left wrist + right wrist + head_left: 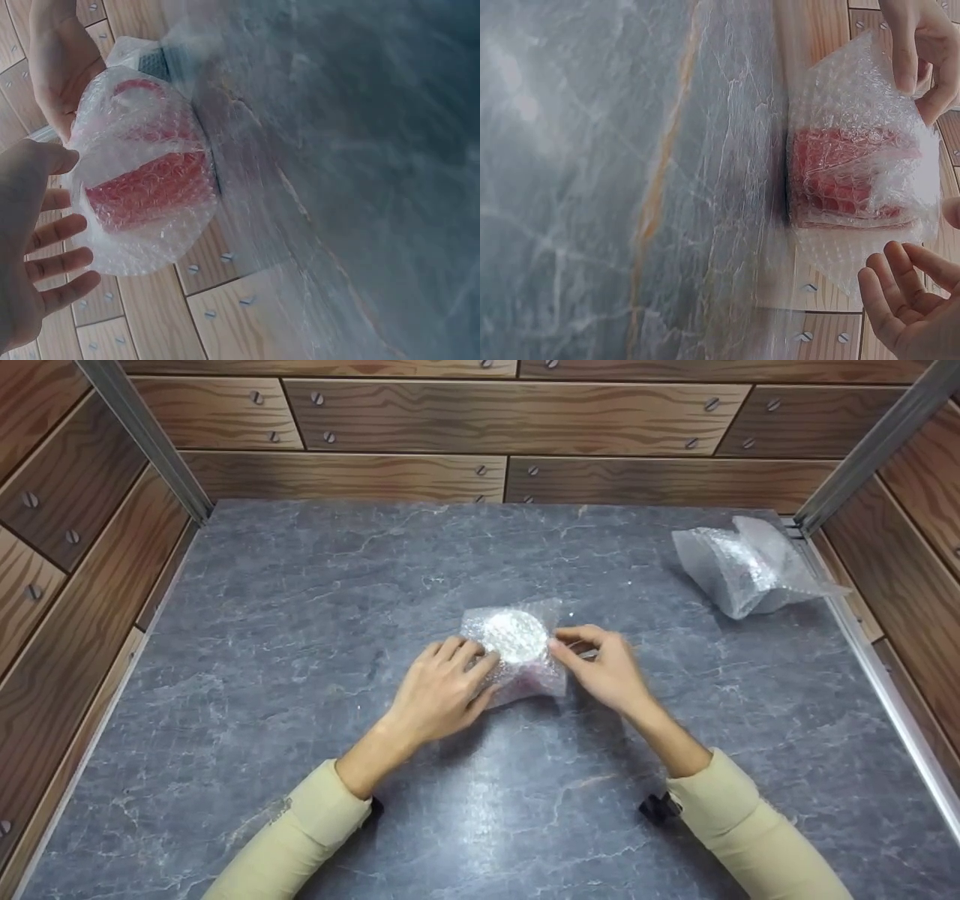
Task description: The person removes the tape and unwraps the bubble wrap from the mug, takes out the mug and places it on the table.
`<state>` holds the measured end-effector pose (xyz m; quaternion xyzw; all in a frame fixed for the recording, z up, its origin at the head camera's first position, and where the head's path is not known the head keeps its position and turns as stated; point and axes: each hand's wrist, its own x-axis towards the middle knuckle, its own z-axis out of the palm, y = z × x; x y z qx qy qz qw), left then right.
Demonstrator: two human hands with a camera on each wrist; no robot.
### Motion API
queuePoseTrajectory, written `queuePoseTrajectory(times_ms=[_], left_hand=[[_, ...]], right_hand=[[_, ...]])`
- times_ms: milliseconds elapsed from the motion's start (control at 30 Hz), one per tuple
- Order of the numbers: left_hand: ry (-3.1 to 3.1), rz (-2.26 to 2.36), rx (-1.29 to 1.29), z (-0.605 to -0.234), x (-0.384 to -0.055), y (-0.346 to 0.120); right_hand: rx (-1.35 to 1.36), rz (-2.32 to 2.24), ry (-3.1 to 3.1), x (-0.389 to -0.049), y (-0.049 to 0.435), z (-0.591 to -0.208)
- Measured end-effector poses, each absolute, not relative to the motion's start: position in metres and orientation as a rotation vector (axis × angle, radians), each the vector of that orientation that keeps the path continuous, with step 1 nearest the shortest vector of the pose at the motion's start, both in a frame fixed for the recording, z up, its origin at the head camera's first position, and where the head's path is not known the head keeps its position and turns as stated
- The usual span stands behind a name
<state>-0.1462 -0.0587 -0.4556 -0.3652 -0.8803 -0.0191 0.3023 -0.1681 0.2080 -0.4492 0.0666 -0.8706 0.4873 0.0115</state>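
Note:
A bubble-wrapped package sits on the table between the two hands. Its top is round and shiny in the head view; red and white parts show through the wrap in both wrist views, but the kind of item inside cannot be made out. On its left side, my left hand touches the wrap with fingers relaxed and spread. My right hand is at the right edge, thumb and index fingertip close to the wrap. Loosely bent fingers of that right hand show beside the package, with no firm grip visible.
At the table's far right corner lies another crumpled bubble-wrap bundle, partly over the metal edge rail. Wood-patterned panels enclose the back and sides, with metal posts at the corners.

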Motion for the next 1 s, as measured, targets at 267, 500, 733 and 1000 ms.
queuePoseTrajectory(times_ms=[267, 500, 733, 1000], left_hand=[[-2.34, -0.038, -0.971, -0.455, -0.147, -0.057], [-2.335, -0.037, -0.978, -0.454, -0.148, -0.055], [-2.348, -0.03, -0.974, -0.453, -0.149, -0.053], [-2.353, -0.007, -0.969, -0.452, -0.149, -0.051]], right_hand=[[0.233, 1.578, -2.66, -0.166, 0.206, -0.444], [0.229, 1.552, -2.647, -0.165, 0.205, -0.44], [0.262, 1.449, -2.65, -0.163, 0.202, -0.433], [0.256, 1.352, -2.66, -0.164, 0.199, -0.428]])
